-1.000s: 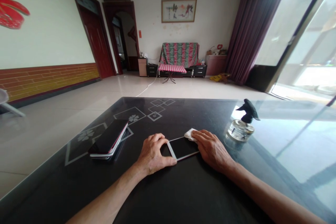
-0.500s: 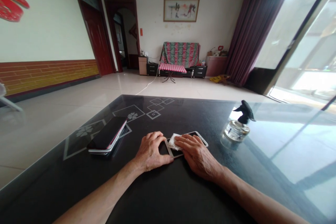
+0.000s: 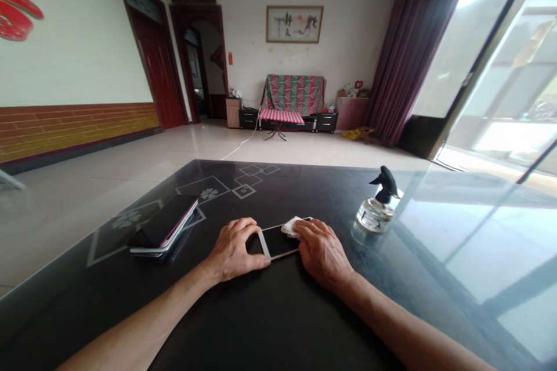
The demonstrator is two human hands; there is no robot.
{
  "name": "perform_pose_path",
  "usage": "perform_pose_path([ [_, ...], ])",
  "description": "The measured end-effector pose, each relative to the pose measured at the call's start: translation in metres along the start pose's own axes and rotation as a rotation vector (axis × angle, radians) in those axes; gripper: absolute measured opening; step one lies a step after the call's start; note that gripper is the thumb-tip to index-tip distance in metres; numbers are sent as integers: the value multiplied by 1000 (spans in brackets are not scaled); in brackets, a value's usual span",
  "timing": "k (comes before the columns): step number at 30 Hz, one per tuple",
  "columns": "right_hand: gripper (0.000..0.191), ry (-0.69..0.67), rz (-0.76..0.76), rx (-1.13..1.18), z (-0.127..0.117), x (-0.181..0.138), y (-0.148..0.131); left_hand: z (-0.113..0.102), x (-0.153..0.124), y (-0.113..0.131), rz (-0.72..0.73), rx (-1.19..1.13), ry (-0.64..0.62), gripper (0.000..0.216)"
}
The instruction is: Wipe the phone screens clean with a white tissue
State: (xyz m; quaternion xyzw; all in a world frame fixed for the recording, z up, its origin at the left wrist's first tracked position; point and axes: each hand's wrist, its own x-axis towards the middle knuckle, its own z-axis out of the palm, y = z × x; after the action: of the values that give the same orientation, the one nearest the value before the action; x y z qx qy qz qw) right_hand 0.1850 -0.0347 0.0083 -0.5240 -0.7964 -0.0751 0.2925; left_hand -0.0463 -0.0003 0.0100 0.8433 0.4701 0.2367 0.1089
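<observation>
Black glossy table: one, broad, pale squares and flowers patterned along its left part; all the handled things are on it.
White-framed phone with a dark screen: one, screen up, lying on the table between two bare hands, slightly aslant; its right end is partly covered.
Left hand: thumb and fingers curved into a C, pinching the phone's left end, thumb at the near corner, fingertips at the far one.
Right hand: fingers pressed together and bent over the wad, holding it down toward the phone's right end.
White crumpled wad of cloth or tissue: one, on the screen by its far edge, under the right fingertips; material too small to tell.
Screen wiping: the step in hand, as I read it. Next stroke would call for a steady left grip, since the tabletop looks slick, and the wad kept flat under light, even pressure.
Clear round spray bottle with a black trigger head: one, upright, beyond and to the right of the right hand, touched by neither.
Dark-topped pile of flat devices with red and silvery edges: one pile, left of the left hand, well apart; at least two layers, exact number unclear.
</observation>
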Motion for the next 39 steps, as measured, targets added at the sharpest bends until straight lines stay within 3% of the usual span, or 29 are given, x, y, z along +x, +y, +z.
perform_pose_path([
  [17, 34, -20, 39, -58, 0, 4, -2, 0, 1, -1, 7, 20, -5, 52],
  [20, 35, -49, -32, -28, 0, 4, -3, 0, 2, -2, 10, 16, -7, 55],
  [27, 40, -197, -351, 155, -1, 8, -1, 0, 4, 0, -13, 11, -22, 58],
  [30, 43, -245, -403, 178, -4, 9, -1, 0, 4, 1, -15, 11, -15, 58],
  [34, 40, -170, -330, 187, -4, 6, -1, 0, 3, 0, 3, 15, -12, 57],
  [39, 37, -48, -105, 110, -1, 3, 2, -2, 2, 0, 17, 9, -16, 55],
])
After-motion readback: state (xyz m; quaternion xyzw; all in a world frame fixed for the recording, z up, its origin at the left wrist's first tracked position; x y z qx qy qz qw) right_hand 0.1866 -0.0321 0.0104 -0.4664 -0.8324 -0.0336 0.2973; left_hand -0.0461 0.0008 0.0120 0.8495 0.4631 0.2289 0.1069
